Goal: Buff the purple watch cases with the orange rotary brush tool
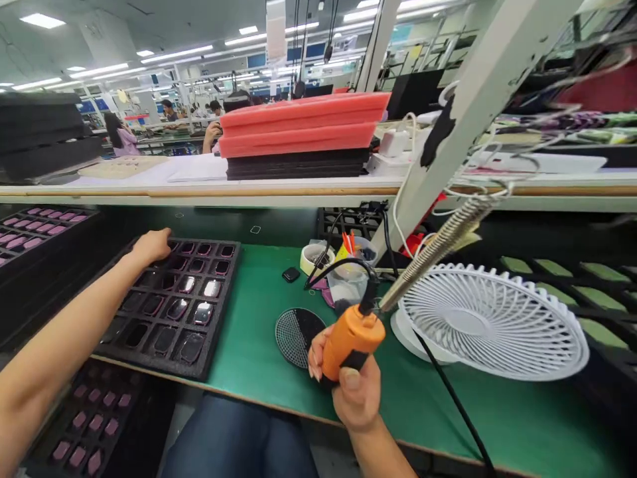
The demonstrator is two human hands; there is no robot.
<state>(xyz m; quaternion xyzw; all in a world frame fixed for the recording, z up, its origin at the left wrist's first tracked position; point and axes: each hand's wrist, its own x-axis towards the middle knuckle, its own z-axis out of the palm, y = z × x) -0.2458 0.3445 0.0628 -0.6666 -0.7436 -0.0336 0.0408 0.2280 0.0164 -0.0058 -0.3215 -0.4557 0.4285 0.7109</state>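
My right hand point(359, 392) is wrapped round an orange electric screwdriver point(352, 340) above the green bench mat. A black cable leaves its top, and a coiled metal spring point(438, 242) slants up from there. Behind the fingers lies a round black perforated disc point(293, 337), partly covered by the hand. My left hand point(153, 245) reaches to the far left corner of a black foam tray point(219, 312). Its fingers are bent down into a compartment, and what they grip is hidden. Watch-shaped pieces with dark glossy faces point(203, 312) fill the tray's compartments.
A small black square piece point(291, 273) lies on the mat point(259, 279). Behind it are a tape roll point(317, 257) and plastic cups point(348, 282). A white slatted basket point(492, 322) stands right, near a slanted post point(478, 86). Red foam sheets point(303, 123) lie on the shelf.
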